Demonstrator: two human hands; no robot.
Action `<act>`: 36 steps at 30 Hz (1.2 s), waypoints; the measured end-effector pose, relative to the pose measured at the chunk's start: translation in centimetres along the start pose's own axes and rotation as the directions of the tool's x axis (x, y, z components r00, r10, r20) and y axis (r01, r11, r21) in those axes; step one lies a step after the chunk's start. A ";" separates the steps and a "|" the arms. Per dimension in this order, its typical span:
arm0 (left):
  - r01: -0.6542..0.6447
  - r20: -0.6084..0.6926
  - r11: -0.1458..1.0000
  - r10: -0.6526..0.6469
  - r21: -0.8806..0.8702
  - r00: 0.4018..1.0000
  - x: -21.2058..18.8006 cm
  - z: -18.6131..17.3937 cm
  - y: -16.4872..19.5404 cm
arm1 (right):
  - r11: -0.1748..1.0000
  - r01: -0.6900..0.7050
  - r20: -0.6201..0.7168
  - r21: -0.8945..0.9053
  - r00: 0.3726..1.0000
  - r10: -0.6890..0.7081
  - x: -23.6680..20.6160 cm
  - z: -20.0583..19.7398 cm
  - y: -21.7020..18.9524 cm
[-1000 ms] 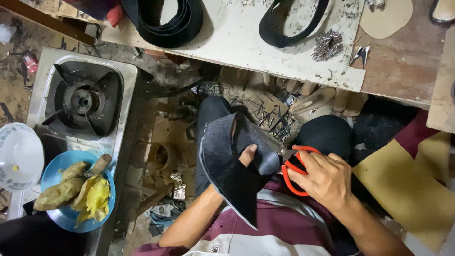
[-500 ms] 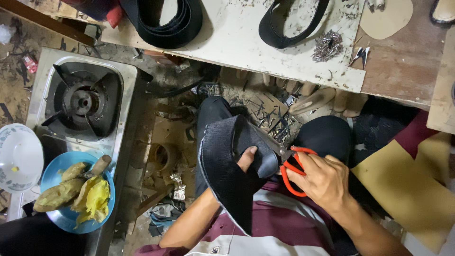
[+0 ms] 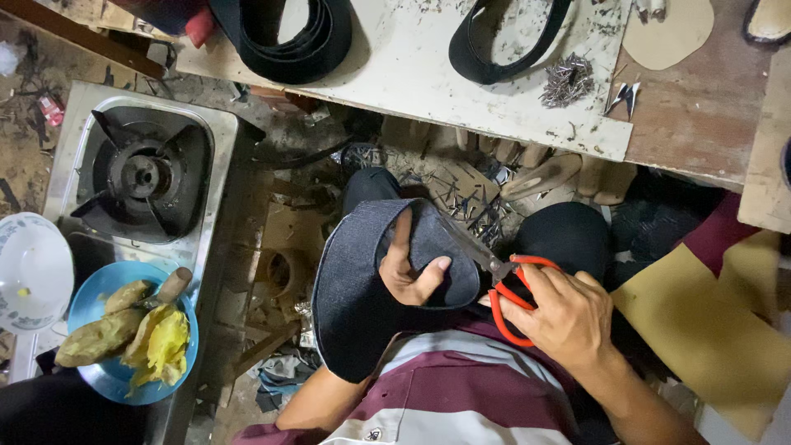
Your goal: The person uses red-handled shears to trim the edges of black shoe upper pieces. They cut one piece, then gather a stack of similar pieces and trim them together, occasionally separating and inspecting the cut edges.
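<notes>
Cluttered workshop floor fills the lower view, with a scuffed white workbench running across the top. Over the person's lap, the left hand is closed on a dark denim piece, thumb on top and fingers curled under its curved upper edge, so the cloth folds around the palm. The right hand is closed through the loops of red-handled scissors, whose blades meet the denim's right edge. The piece looks light and floppy, drooping where unsupported, so it probably handles best pinched close to the cut line, as here. Near the bench's far edge lie 2 coils of black strapping and a pile of small nails. At left sit a gas burner and a blue plate of food.
</notes>
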State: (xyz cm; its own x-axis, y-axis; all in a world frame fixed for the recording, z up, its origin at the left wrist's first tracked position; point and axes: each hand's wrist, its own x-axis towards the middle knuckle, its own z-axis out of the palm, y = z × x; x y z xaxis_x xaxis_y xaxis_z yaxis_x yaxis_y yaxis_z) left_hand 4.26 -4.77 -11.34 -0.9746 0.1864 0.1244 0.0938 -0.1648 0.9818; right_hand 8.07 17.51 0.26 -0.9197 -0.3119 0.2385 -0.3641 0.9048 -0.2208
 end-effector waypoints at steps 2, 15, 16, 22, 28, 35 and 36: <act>-0.014 -0.016 0.996 0.016 0.089 1.000 0.0 0.0 0.3 | 1.000 -0.026 -0.004 -0.013 1.000 0.026 -0.1 0.1 -0.1; 0.154 -0.050 0.985 -0.151 0.075 0.987 0.5 0.6 2.4 | 0.997 -0.053 -0.038 -0.050 0.998 0.051 -0.6 -0.1 -0.3; 0.166 -0.052 0.985 -0.164 0.039 0.985 0.4 0.6 2.4 | 0.997 -0.053 -0.037 -0.049 0.998 0.052 -0.7 0.0 -0.3; 0.106 -0.073 0.994 -0.108 -0.025 0.992 -0.2 1.0 1.4 | 0.998 -0.043 -0.030 -0.036 0.999 0.042 -0.9 0.1 -0.3; 0.052 -0.086 0.995 -0.044 0.090 0.995 -0.6 1.8 0.0 | 0.999 -0.038 -0.044 -0.015 0.998 0.037 -0.9 0.3 -0.2; 0.478 -0.082 0.843 -0.473 0.248 0.877 -1.5 1.1 1.8 | 0.986 -0.147 0.023 0.084 0.989 0.145 -1.2 0.7 0.3; 0.387 -0.087 0.891 -0.378 0.238 0.922 -1.2 1.1 2.0 | 0.980 -0.165 0.032 0.109 0.986 0.163 -1.3 0.9 0.3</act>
State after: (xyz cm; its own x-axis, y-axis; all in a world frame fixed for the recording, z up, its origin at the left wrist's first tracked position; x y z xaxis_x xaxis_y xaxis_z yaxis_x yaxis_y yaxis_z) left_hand 5.86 -4.24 -9.39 -0.9515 0.1503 -0.2684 -0.2453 0.1558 0.9568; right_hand 8.98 17.96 -0.92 -0.9709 -0.1698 0.1688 -0.2210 0.9069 -0.3588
